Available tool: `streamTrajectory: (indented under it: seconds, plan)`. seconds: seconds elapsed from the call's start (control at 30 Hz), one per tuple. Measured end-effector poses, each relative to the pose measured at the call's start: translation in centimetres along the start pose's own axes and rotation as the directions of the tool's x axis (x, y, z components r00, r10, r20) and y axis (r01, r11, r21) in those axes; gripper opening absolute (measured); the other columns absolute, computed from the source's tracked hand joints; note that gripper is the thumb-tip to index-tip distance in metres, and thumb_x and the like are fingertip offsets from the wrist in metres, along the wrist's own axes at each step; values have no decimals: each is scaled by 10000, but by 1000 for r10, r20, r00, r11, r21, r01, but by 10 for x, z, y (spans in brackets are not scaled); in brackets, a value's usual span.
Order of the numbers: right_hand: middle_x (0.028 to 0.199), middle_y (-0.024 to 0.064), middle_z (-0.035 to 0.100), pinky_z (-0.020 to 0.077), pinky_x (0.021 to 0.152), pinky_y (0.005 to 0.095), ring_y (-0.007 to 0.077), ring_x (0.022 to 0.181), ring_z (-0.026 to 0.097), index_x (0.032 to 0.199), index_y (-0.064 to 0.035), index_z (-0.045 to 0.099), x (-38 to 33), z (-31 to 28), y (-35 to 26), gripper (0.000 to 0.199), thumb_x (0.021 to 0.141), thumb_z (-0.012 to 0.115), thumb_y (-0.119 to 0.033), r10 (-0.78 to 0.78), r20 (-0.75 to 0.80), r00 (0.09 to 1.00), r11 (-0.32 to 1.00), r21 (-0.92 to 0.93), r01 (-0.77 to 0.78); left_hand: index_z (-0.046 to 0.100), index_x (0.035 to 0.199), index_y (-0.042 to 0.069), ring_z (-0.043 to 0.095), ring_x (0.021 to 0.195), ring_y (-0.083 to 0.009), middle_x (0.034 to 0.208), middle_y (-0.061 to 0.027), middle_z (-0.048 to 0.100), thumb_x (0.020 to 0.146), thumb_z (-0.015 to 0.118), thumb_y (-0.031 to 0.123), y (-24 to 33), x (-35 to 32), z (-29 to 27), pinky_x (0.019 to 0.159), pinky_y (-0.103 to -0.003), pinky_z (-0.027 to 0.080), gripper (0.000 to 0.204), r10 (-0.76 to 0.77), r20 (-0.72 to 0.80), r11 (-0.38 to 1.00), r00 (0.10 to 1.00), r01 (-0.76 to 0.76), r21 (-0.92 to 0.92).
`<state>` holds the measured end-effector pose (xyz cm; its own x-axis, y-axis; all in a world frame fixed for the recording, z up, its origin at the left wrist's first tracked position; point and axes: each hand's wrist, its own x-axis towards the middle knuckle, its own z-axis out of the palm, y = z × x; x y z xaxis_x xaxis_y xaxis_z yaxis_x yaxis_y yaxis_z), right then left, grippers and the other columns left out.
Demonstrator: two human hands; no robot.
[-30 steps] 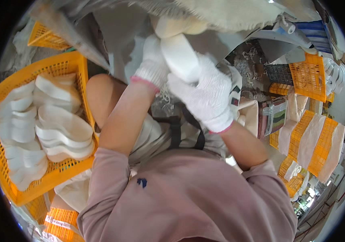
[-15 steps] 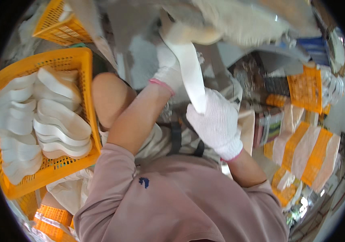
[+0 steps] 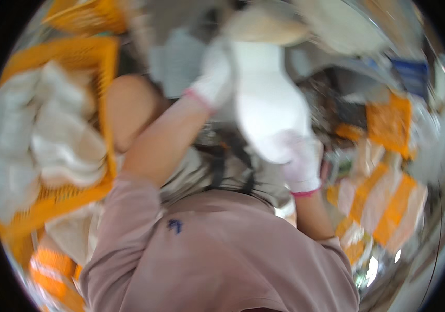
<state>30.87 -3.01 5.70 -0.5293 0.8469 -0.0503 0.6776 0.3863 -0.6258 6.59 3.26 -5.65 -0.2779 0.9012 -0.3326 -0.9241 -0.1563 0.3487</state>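
Note:
A white foam shoe sole [image 3: 266, 99] is held in front of me, its broad face turned up. My right hand [image 3: 301, 164], in a white knit glove with a pink cuff, is closed on the near end. At the far left edge of the sole is my left hand [image 3: 217, 73], gloved alike and closed along that side; motion blurs its fingers. The sole's far end meets a pale tan rounded part [image 3: 266, 23], which hides the tip. I cannot tell whether they touch.
On the left, a yellow plastic crate [image 3: 109, 93] holds stacked white soles [image 3: 69, 135]. Another yellow crate [image 3: 84, 18] stands at the far left. Orange-and-white striped bundles [image 3: 381, 203] and an orange crate [image 3: 389, 122] are on the right. Pale sheeting [image 3: 342, 26] hangs ahead.
The sole has turned from nearly edge-on to show its broad face. My right hand has shifted slightly right. The whole view has moved and blurred.

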Motion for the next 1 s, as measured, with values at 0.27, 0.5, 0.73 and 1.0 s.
streamTrajectory:
  seconds: [0.27, 0.5, 0.73, 1.0]
  plan:
    - [1102, 162, 749, 584, 883, 455, 359, 969, 720, 1077, -45, 736, -114, -47, 135, 273, 950, 663, -275, 129, -34, 991, 901, -413, -131, 746, 1103, 81, 704, 971, -387, 1031, -185, 725, 915, 741, 446, 150, -162, -40, 866, -478, 567, 411, 431, 483, -419, 762, -305, 855]
    - [1100, 157, 748, 588, 887, 444, 358, 975, 725, 1065, -37, 728, -185, -53, 214, 327, 1005, 637, -345, 355, 153, 922, 750, -635, -184, 604, 1338, -37, 628, 1238, -468, 1299, -286, 671, 842, 790, 282, 350, -227, -156, 1058, -530, 510, 619, 983, -177, 68, 40, 822, 565]
    - [1275, 187, 734, 549, 994, 408, 330, 1129, 707, 1363, 2, 696, -38, 6, 51, 382, 1012, 687, -150, -22, -30, 999, 986, -165, 16, 676, 1314, 73, 611, 1236, -415, 1328, -219, 652, 893, 746, 257, 296, -231, -139, 1133, -505, 433, 465, 745, 256, -584, 616, 418, 696]
    - [1357, 173, 622, 533, 1026, 462, 367, 1216, 637, 1450, -80, 570, 58, 171, -219, 634, 842, 744, -49, -855, -16, 519, 500, 242, 832, 697, 1284, 145, 678, 1195, -339, 1248, -108, 733, 881, 712, 188, 303, -294, -119, 1026, -422, 536, 405, 572, 89, -582, 816, 326, 745]
